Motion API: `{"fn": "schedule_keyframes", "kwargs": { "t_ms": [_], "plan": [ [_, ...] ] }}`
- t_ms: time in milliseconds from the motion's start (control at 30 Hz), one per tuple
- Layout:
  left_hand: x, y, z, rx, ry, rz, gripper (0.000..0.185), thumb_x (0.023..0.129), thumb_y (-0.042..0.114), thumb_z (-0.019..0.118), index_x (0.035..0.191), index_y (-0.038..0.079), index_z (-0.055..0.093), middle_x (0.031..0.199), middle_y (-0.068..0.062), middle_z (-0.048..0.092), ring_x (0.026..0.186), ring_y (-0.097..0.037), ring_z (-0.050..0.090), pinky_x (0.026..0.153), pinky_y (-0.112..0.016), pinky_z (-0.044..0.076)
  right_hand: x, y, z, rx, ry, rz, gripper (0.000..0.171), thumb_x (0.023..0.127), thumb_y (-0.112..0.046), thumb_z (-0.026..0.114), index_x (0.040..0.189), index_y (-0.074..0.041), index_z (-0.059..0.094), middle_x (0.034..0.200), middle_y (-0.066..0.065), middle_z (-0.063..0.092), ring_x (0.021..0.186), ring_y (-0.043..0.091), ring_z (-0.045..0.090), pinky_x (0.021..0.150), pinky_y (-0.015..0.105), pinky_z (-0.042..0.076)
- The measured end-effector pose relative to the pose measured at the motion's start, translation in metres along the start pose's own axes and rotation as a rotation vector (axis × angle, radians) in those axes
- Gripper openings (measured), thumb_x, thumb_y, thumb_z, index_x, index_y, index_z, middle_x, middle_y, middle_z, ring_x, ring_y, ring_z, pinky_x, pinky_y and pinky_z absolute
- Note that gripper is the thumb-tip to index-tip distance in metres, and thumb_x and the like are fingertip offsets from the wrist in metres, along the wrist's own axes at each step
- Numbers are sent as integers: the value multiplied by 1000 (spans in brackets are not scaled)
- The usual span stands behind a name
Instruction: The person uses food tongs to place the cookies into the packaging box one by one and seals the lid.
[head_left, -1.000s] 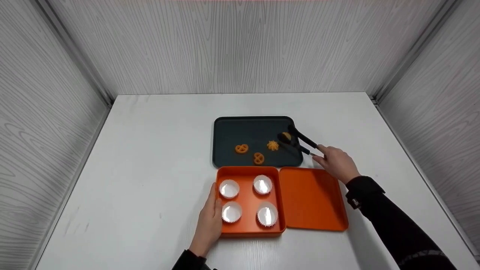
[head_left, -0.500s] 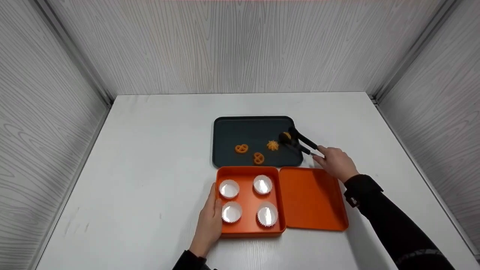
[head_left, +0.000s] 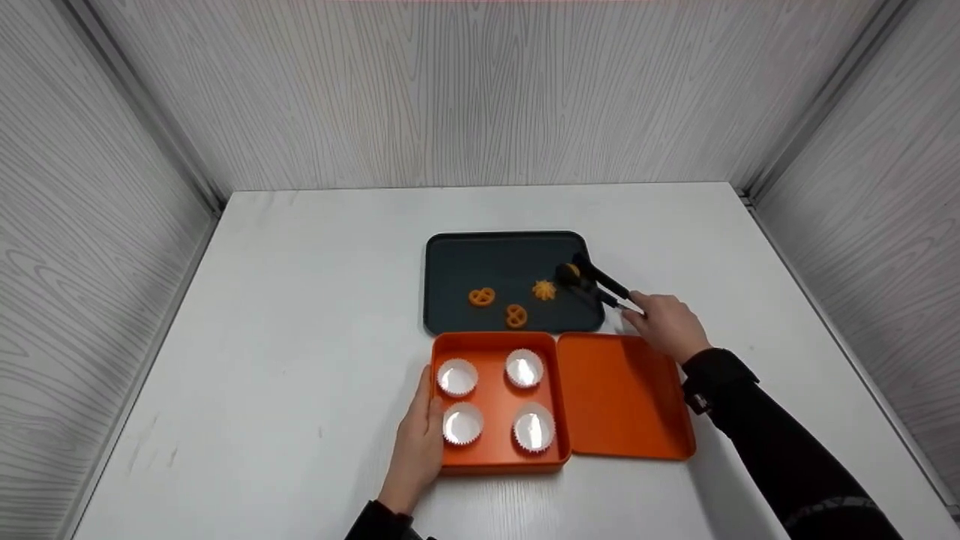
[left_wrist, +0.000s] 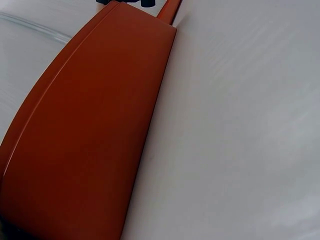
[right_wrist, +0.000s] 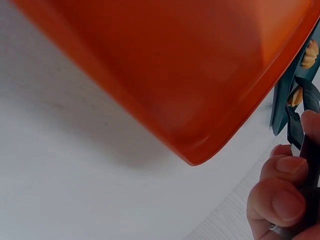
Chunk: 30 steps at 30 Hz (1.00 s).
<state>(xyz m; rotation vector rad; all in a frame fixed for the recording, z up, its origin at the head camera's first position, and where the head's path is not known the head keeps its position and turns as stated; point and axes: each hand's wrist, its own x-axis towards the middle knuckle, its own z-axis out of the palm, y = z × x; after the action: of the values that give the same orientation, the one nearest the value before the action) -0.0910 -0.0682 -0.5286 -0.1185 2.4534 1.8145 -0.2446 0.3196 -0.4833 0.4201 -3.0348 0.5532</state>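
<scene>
Head view: right hand (head_left: 666, 327) grips black tongs (head_left: 596, 283) pinching a small orange cookie (head_left: 572, 271) over the dark rectangular tray (head_left: 457, 262); the pick-up step. Left hand (head_left: 421, 442), fingers flat, steadies the orange square box (head_left: 491, 461). The next move probably calls for carrying to a white paper cup (head_left: 524, 367).

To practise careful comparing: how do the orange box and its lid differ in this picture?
The orange box holds four white paper cups; the lid holds nothing. The left hand rests against the box, while no hand touches the lid. The box's walls look taller than the lid's. Both are orange, squarish and lie side by side.

No readable text or labels appear anywhere.
</scene>
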Motion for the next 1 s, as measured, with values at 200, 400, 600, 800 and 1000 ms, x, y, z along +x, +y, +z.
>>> {"fn": "schedule_keyframes", "kwargs": {
  "t_ms": [200,400,600,800,1000],
  "plan": [
    [-1,0,0,5,6,27,58,112,23,39,164,6,19,168,-12,25,154,-30,24,125,-52,20,-5,3,3,8,35,-18,39,101,-16,65,134,6,64,117,27,71,95,41,70,82,55,58],
    [-1,-2,0,7,13,66,58,112,22,39,163,4,20,168,-13,26,154,-31,25,125,-52,20,-11,9,8,-14,117,-67,36,99,-15,68,130,4,67,107,23,73,87,39,70,76,53,58],
    [-1,-1,0,-4,5,54,58,112,23,38,163,4,19,168,-14,25,154,-31,24,125,-53,19,-21,14,10,-20,191,-108,35,97,-13,71,127,3,69,98,21,74,81,37,69,74,53,58],
    [-1,0,0,-14,-1,16,58,112,23,38,164,7,18,168,-11,25,154,-29,24,125,-52,20,-35,10,7,1,243,-142,35,95,-9,72,127,3,69,97,19,73,79,36,68,72,51,58],
    [-1,1,0,-9,-3,-4,59,112,24,39,165,9,17,169,-10,24,154,-28,24,125,-51,19,-47,-3,2,18,299,-198,36,92,-6,75,127,1,70,83,10,69,66,22,58,61,39,53]
  ]
}}
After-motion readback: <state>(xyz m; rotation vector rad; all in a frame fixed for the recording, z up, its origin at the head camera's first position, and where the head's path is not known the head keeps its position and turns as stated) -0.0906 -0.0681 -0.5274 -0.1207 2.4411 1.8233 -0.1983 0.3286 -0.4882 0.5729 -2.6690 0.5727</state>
